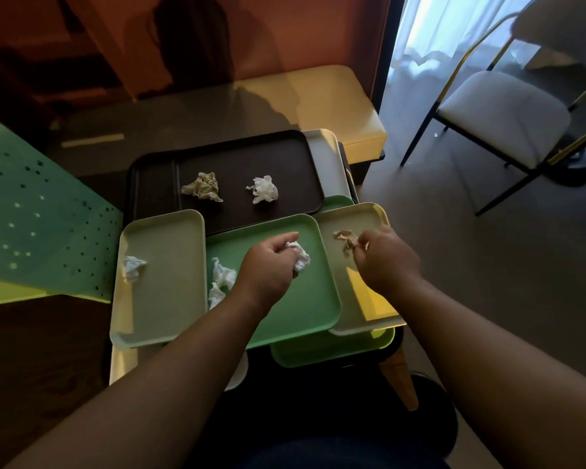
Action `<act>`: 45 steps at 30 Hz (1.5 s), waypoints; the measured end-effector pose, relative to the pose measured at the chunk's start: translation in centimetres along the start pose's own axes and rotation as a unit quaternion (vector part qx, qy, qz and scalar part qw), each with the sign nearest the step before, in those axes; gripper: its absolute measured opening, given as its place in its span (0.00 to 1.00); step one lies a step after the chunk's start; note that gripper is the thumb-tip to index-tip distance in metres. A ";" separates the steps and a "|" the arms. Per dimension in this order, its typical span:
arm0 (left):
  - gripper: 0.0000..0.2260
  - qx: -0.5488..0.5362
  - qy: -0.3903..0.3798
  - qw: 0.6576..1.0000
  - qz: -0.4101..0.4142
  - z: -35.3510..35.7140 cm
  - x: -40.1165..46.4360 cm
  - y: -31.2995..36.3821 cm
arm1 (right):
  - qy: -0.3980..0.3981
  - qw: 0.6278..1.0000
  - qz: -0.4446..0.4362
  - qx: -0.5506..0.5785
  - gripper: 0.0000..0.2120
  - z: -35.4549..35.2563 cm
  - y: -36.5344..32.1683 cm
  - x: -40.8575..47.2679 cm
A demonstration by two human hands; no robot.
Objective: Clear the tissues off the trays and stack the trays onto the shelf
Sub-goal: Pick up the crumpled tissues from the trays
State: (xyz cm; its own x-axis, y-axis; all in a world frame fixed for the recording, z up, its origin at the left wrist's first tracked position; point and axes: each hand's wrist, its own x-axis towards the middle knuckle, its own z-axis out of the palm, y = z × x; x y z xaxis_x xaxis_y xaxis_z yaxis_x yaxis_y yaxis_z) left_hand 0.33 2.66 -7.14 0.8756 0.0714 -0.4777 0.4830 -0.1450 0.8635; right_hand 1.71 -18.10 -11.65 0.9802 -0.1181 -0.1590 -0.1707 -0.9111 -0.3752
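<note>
Two pinches held: your left hand [271, 262] closed on a white tissue [300, 257], right hand [384, 257] on the brown wad [347, 241]; you needed lifts clear of the trays' [305, 309] twelve-o'clock rims.

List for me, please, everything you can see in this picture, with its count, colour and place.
dark tray: one, dark brown, at the back.
pale trays: at least three, cream; front left, front right, and one edge behind the dark tray.
green trays: at least two; one front centre, another partly under the stack.
loose white tissues: three clumps; dark tray, left pale tray, centre green tray.
beige tissue: one, dark tray, left of the white one.
held white tissue: one, in left hand.
held brown tissue: one, in right hand.
chair: one, white seat, far right.
bench: one, cream, behind trays.
left hand: closed on white tissue.
right hand: fingers pinching brown tissue.
</note>
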 end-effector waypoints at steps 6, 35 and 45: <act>0.10 -0.086 -0.029 0.996 0.020 -1.5 -0.9 1.2 | 0.009 0.969 -0.161 0.188 0.05 -1.5 -7.1 -2.3; 0.08 -0.072 0.053 0.996 0.020 -18.0 -0.2 -5.0 | -0.153 0.987 -0.018 -0.045 0.08 7.4 -19.3 -5.9; 0.04 -0.087 0.004 0.996 0.023 -18.3 -0.9 -4.5 | -0.061 0.944 0.091 0.312 0.03 4.6 -20.2 -4.7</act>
State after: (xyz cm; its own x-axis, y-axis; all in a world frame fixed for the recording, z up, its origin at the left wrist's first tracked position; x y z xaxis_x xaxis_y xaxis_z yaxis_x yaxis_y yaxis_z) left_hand -2.43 21.33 -7.61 0.8962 0.0767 -0.4369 0.4363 0.0248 0.8995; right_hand 0.08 2.66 -7.51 0.9167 -0.1692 -0.3619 -0.3980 -0.4655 -0.7905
